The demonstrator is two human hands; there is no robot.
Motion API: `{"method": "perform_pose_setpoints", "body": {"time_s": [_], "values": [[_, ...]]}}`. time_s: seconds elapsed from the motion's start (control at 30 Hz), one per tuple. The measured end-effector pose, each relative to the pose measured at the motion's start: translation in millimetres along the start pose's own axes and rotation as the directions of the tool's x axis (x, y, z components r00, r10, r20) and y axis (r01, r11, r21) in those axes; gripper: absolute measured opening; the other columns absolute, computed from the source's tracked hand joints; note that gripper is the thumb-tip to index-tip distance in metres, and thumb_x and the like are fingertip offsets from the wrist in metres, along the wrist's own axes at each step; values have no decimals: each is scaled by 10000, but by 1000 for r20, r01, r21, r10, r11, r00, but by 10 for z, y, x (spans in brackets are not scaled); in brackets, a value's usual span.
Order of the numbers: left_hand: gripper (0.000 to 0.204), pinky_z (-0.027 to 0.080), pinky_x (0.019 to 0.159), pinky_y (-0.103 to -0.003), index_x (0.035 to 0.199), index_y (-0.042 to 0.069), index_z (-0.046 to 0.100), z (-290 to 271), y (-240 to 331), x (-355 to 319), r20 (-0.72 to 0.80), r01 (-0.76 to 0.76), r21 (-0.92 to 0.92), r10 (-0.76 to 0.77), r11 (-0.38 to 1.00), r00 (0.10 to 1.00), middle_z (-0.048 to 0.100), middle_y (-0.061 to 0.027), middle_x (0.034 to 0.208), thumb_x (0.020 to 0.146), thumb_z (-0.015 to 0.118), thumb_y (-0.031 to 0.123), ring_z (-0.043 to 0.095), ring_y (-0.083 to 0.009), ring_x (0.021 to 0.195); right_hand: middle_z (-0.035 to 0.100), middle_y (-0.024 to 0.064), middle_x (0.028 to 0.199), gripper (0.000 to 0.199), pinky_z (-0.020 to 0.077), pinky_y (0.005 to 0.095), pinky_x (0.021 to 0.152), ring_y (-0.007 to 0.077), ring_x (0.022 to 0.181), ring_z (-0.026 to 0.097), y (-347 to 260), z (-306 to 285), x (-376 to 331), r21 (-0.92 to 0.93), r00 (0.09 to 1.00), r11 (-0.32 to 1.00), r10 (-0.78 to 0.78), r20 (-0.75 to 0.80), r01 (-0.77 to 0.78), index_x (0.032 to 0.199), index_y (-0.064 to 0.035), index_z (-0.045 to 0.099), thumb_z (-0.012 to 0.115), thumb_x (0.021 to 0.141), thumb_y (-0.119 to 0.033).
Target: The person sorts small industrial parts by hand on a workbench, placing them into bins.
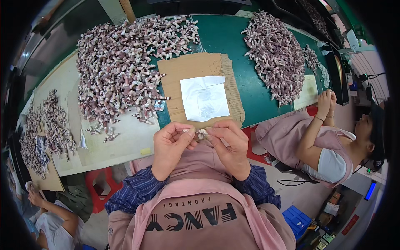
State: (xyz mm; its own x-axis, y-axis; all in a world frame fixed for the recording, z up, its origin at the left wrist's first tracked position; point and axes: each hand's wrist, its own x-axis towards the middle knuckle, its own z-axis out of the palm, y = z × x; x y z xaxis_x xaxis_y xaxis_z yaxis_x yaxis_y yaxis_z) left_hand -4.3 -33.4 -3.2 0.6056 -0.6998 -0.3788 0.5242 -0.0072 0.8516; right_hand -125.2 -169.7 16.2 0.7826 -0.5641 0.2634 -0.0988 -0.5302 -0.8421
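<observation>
In front of my chest, just off the near edge of the table, my two hands work close together. Thumb and fingers of my right hand (231, 141) pinch a small cream-coloured piece (203, 132). My left hand (173, 142) is closed in a pinch beside it, its fingertips close to the piece; what it grips is too small to make out. Beyond my hands, a creased white paper sheet (205, 98) lies on a brown cardboard sheet (173, 79). To the left rises a big heap of small brown-and-cream figure-like pieces (121, 66).
A second heap of similar pieces (275, 58) lies on the green table (233, 41) at right. Another pile (58, 121) is at far left. One co-worker (321, 146) sits at right, another (54, 216) at lower left. Red stools (102, 200) stand under the table.
</observation>
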Motion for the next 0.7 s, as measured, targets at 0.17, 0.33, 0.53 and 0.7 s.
{"method": "perform_pose_setpoints", "body": {"time_s": [0.17, 0.33, 0.53, 0.7], "values": [[114, 536, 587, -239, 1014, -31, 653, 7, -8, -17, -4, 10, 9, -10, 1000, 1000, 710, -103, 863, 957, 636, 66, 663, -126, 678, 643, 104, 882, 216, 484, 333, 679, 252, 811, 621, 26, 15, -21, -21, 999, 999, -46, 20, 47, 923, -4, 706, 761, 725, 64], [103, 528, 581, -228, 1005, -22, 655, -25, 22, -78, 45, -18, 16, 17, 1000, 999, 701, -83, 843, 955, 640, 67, 656, -111, 668, 647, 125, 875, 182, 502, 319, 582, 251, 726, 645, 24, 17, -73, 19, 993, 995, -102, 57, 101, 920, 5, 701, 759, 756, 56], [90, 510, 596, -206, 992, -26, 645, -45, 119, -255, 97, -67, 295, 40, 953, 994, 682, -34, 830, 968, 638, 61, 623, -60, 681, 646, 135, 879, 192, 519, 320, 572, 252, 694, 657, 18, -7, -188, 89, 969, 978, -201, 143, 189, 927, 20, 666, 758, 763, 56], [109, 522, 624, -210, 1022, -4, 627, -50, 35, -408, 67, 48, 212, -64, 976, 996, 665, -22, 834, 974, 650, 91, 627, -60, 722, 681, 141, 902, 180, 541, 302, 598, 238, 733, 682, 62, 33, -287, 68, 950, 964, -264, 167, 256, 911, 10, 693, 787, 758, 23]]}}
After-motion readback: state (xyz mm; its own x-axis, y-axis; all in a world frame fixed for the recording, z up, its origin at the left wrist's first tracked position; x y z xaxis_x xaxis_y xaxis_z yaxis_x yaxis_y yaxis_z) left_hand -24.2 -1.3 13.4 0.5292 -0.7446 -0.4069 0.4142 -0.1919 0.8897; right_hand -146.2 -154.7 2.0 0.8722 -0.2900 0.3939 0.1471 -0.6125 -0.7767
